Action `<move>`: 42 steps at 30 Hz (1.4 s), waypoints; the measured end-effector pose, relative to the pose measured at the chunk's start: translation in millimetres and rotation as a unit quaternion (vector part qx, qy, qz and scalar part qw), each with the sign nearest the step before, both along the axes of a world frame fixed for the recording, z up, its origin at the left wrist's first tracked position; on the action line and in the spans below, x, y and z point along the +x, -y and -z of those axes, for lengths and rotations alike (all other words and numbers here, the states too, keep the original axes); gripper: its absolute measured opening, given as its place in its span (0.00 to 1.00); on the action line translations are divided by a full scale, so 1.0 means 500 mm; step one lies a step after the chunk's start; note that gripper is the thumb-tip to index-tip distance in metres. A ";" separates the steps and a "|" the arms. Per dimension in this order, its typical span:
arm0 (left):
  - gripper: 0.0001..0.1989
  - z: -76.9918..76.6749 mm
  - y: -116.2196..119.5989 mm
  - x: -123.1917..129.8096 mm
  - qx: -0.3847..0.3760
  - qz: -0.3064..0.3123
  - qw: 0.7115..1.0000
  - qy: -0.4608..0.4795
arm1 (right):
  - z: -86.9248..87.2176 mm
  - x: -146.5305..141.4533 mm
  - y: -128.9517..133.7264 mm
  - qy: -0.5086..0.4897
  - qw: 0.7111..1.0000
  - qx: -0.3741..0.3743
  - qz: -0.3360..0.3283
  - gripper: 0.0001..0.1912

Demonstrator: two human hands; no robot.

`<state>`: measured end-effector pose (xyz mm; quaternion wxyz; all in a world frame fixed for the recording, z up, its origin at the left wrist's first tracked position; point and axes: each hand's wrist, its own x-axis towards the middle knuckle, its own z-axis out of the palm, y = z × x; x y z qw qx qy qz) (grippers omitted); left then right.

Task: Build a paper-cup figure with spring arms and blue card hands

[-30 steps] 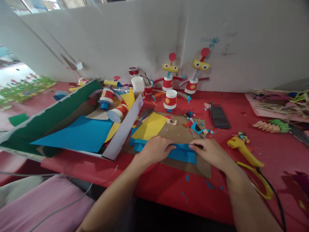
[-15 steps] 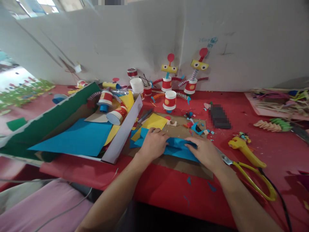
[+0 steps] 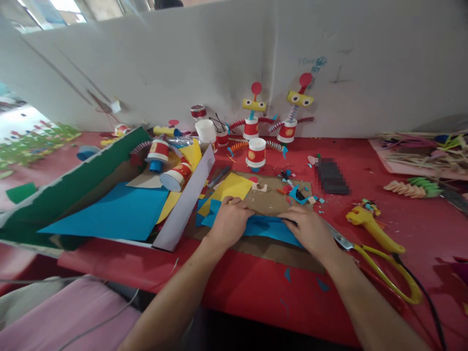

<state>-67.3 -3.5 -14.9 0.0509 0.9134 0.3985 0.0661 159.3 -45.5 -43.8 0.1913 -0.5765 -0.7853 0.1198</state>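
Blue paper [image 3: 268, 226] in left hand [image 3: 231, 220] and right hand [image 3: 307, 230], blurred writing [image 3: 315, 64] beyond.

Craft workspace: paper-cup figures [image 3: 255, 155], glue gun [image 3: 376, 230], scissors [image 3: 343, 241], blue paper [image 3: 269, 232], scraps [image 3: 287, 275].

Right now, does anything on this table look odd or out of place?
Yes: the front cup has spiral arms but no head, unlike the two figures behind it. Another cup lies on its side in the box, and blue scraps lie loose on the table.
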 end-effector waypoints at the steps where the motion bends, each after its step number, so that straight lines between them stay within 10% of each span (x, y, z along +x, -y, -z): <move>1: 0.12 0.001 0.000 -0.004 0.008 0.004 1.000 -0.008 | -0.002 0.001 0.002 0.013 1.000 0.008 -0.009 0.15; 11: 0.12 0.004 0.009 -0.026 0.025 0.036 0.995 -0.093 | -0.022 -0.010 0.037 0.212 0.968 0.101 -0.090 0.18; 42: 0.14 0.076 0.027 -0.060 0.151 -0.017 0.986 -0.067 | 0.016 0.008 0.054 0.137 0.977 0.106 -0.127 0.20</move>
